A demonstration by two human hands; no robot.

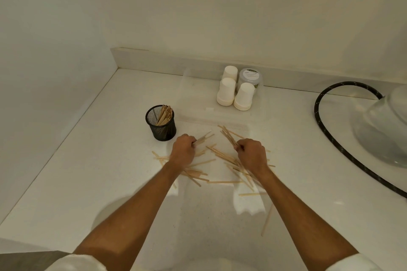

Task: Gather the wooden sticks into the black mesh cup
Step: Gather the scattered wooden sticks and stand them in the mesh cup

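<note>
Left hand (183, 149) — grip clenched round a few thin pale wooden sticks (222, 156); right hand (251, 153) likewise. Both knuckles-up over sticks scattered on white table (110, 182). Black mesh cup (161, 123), part-filled — far left.

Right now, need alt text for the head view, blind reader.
Both hands grip small bunches of wooden sticks above a scatter of loose sticks on a white counter: left hand, right hand. A black mesh cup, already holding some sticks, stands just beyond the left hand; upturned paper cups sit farther back.
</note>
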